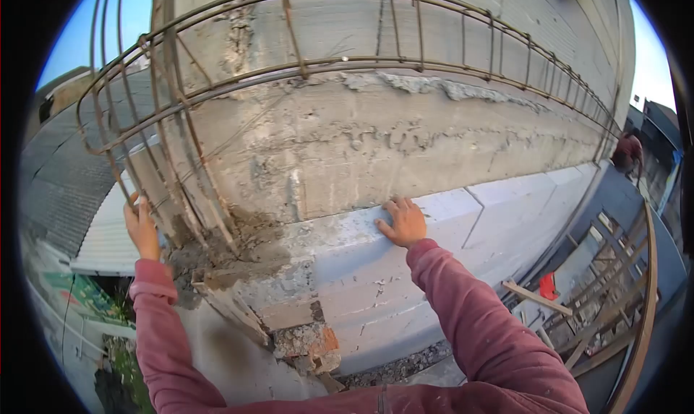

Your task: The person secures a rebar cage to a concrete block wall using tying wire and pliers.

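Observation:
My left hand is closed around a thin steel rebar at the left corner, where upright bars rise from the rough mortar. Just inside that corner, more upright rebars stand in a patch of grey mortar. My right hand lies on the top edge of a white block wall, its fingers apart and nothing in it. Above both hands a long rebar cage runs along the grey wall and bends at the left corner.
Behind the blocks rises a rough concrete wall. Below left is a corrugated roof. At the lower right are wooden planks and a red object. A person in a dark red top is at the far right.

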Tool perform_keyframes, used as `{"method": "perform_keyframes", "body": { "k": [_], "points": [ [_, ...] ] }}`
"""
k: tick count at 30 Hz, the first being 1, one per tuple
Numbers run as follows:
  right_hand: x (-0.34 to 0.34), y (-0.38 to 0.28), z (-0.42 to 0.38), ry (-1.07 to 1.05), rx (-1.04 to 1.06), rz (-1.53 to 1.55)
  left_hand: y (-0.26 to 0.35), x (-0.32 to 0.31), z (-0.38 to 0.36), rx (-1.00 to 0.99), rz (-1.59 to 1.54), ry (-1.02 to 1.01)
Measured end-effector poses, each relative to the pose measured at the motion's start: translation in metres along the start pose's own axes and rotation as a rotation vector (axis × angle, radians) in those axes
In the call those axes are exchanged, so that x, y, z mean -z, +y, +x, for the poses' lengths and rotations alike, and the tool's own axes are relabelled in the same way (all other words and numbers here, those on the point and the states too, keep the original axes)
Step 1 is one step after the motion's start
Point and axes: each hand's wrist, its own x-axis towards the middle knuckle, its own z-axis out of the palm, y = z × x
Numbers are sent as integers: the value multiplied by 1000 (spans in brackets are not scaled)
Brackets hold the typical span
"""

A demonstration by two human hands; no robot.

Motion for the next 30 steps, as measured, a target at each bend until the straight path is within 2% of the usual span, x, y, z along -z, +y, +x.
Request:
{"method": "perform_keyframes", "body": {
  "k": [1,2,3,4,5,6,8,9,10,11,12,14,16,21,23,25,26,30],
  "points": [
    [5,-2,0,-61,-40,-5,-54,2,27,-249,-7,53],
    [4,0,-1,-43,-31,-10,-61,10,34,-280,52,-3],
    [3,1,0,-96,-47,-28,-97,15,63,-371,35,-4],
    [3,2,-2,-111,-57,-29,-81,23,61,-18,42,-115],
    [5,1,-1,-147,-71,-44,-116,29,89,-27,-1,-149],
    [3,1,-2,-133,-81,-46,-108,23,87,-77,63,-142],
    [2,5,-5,-113,-77,-41,-122,31,95,-261,307,-140],
    [1,5,-4,-102,-73,-34,-151,42,120,-399,486,-158],
    [0,4,-3,-90,-63,-22,-157,46,125,-403,537,-166],
    [-1,3,-1,-93,-60,-24,-160,50,128,-408,589,-174],
    [-1,4,-2,-91,-60,-27,-137,44,114,-284,505,-181],
    [0,5,-3,-83,-69,-34,-112,35,95,-172,314,-182],
    [-1,5,-3,-78,-78,-38,-102,28,83,-183,109,-166],
    [-2,6,-3,-64,-88,-5,-81,31,76,-126,290,-145],
    [-2,8,-4,-56,-88,-1,-89,29,79,-89,228,-135],
    [-3,8,-4,-51,-88,-3,-122,34,102,-67,88,-121],
    [-3,7,-3,-55,-91,-1,-139,42,115,-223,325,-159],
    [-1,7,-3,-61,-100,-2,-139,43,116,-227,367,-102]
  ]
}}
